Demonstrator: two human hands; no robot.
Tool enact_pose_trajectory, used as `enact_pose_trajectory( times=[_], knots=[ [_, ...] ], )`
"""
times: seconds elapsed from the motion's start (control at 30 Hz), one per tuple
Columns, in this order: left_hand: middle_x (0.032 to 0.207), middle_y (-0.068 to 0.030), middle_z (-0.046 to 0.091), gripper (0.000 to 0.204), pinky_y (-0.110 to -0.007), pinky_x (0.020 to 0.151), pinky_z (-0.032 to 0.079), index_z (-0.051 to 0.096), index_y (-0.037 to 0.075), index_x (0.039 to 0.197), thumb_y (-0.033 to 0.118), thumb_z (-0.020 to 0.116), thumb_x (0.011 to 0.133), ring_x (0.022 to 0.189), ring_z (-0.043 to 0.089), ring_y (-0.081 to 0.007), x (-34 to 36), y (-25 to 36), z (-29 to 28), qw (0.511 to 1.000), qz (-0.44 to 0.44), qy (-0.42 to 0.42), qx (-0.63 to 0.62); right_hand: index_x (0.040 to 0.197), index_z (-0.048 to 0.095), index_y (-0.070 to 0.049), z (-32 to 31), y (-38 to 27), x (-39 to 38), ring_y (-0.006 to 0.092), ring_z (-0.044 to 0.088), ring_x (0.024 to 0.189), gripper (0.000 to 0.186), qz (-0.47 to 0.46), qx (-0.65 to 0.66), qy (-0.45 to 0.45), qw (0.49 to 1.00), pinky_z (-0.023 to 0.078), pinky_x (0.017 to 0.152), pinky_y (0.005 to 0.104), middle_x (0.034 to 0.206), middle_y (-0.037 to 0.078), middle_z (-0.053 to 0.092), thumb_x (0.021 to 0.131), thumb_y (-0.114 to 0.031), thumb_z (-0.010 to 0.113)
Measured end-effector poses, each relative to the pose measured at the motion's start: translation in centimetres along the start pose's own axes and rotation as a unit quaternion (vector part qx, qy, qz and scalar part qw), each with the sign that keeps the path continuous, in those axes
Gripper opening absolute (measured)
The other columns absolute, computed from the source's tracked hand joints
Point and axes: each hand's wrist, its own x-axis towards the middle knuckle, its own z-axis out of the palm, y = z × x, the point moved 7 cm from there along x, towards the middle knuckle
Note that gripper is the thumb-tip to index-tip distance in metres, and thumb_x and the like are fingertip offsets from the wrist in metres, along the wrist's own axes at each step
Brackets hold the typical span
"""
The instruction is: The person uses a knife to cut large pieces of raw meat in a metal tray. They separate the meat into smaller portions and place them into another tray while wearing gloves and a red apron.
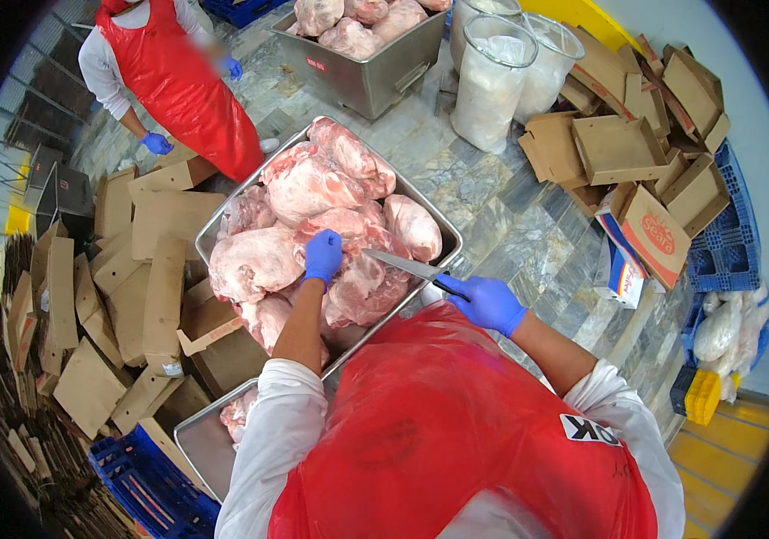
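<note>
Large raw pieces of meat, pink with white fat, are heaped in a metal bin in front of me. My left hand, in a blue glove, is closed with its fingers curled down at a piece of meat in the middle of the heap. At the bin's right rim my right hand, also gloved in blue, is wrapped round the black handle of a knife. Its long blade points left over the meat, the tip near that same piece. The left fingertips are partly hidden.
Cardboard boxes pile up on the left, others at the far right. A second metal bin of meat and bag-lined hoops stand ahead. A co-worker in a red apron stands far left. Near left, a metal tray sits by a blue pallet.
</note>
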Motion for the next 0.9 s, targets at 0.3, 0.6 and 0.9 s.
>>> enact_pose_trajectory(
  times=[0.3,0.6,0.9],
  knots=[
    [0.085,-0.0226,0.065,0.019,-0.047,0.073,0.050,0.064,0.002,0.083,0.019,0.057,0.090,0.082,0.065,-0.0382,-1.7,-0.3,-0.7,0.998,-0.017,0.010,-0.062,0.136,0.056,-0.024,-1.8,-3.6,3.2,0.0368,0.068,0.079,0.044,-0.014,-0.083,-0.032,0.996,0.053,0.068,0.0502,0.090,0.016,0.069,0.092,-0.023,0.055],
    [0.087,-0.0212,0.069,0.025,-0.051,0.073,0.053,0.070,0.008,0.087,0.028,0.056,0.091,0.080,0.067,-0.0390,-2.6,-1.2,0.3,0.958,0.155,-0.037,0.237,0.122,0.060,-0.018,-2.2,-7.5,5.7,0.0378,0.069,0.072,0.031,-0.067,-0.155,-0.073,0.983,0.052,0.059,0.0532,0.090,0.019,0.069,0.094,-0.024,0.048],
    [0.090,-0.0143,0.074,0.021,-0.044,0.071,0.057,0.077,0.012,0.087,0.019,0.057,0.088,0.083,0.073,-0.0302,-1.7,6.1,0.9,0.895,0.136,-0.164,0.391,0.126,0.060,-0.016,-2.4,-8.8,5.8,0.0368,0.070,0.080,0.036,-0.047,-0.163,-0.081,0.982,0.055,0.064,0.0506,0.096,0.019,0.067,0.092,-0.023,0.048]
  ],
)
